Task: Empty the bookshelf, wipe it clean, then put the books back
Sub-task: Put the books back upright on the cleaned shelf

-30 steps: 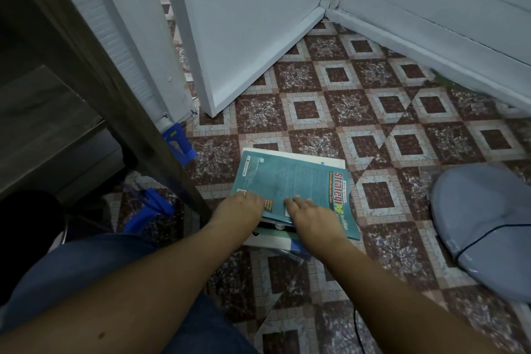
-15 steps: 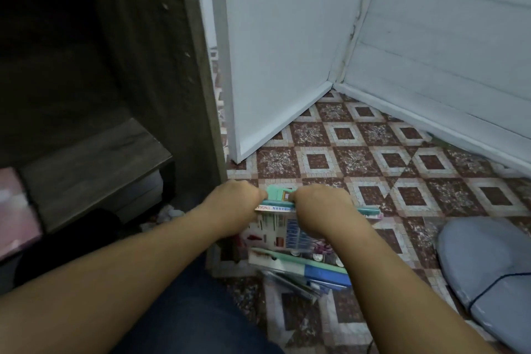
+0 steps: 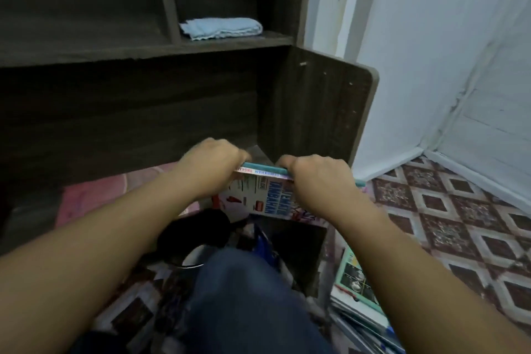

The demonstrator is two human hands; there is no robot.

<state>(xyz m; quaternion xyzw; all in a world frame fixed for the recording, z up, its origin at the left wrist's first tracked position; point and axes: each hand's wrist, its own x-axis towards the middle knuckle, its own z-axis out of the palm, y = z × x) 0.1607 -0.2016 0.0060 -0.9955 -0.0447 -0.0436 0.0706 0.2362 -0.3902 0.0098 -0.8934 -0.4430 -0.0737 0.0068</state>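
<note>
Head view: nearest the camera is a knee in blue jeans [image 3: 244, 296]. To its right, a loose pile of books [image 3: 359, 290] lies on the patterned floor tiles [image 3: 459, 210]. Both forearms reach forward past the knee. The left hand [image 3: 212, 167] and the right hand [image 3: 319, 178] are each curled over the top edge of a small stack of books [image 3: 264, 195], gripping it at either end. The stack sits directly between them, and a strip of teal and white spine shows in the gap between the knuckles. Its front cover, white with blue lettering, hangs below the hands and faces the camera. The stack is held up before the lower opening of the dark wooden bookshelf [image 3: 316, 112], close to the right side panel; whether it touches the shelf cannot be told. Higher up, a folded light blue cloth [image 3: 221, 27] lies in the right compartment. A white wall [image 3: 416, 66] stands beside the bookshelf.
</note>
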